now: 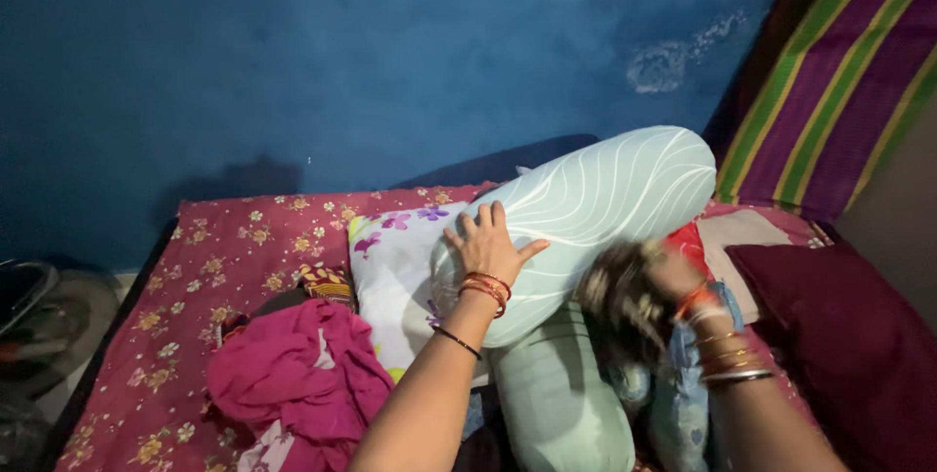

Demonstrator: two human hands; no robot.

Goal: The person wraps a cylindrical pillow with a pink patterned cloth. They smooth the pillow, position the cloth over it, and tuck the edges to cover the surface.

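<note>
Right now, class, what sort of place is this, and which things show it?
Most likely a bedroom in a home. A bed with a maroon flowered sheet stands against a blue painted wall. The left hand rests on a pale green wavy-lined pillow, and a crumpled pink cloth lies nearby.

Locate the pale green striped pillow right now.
In the head view, the pale green pillow sits centre-right on the bed, under the left hand, overlapping the floral pillow.

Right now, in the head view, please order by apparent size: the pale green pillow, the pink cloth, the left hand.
1. Pale green pillow
2. Pink cloth, though nearer the camera
3. Left hand, flat on the pillow
</note>
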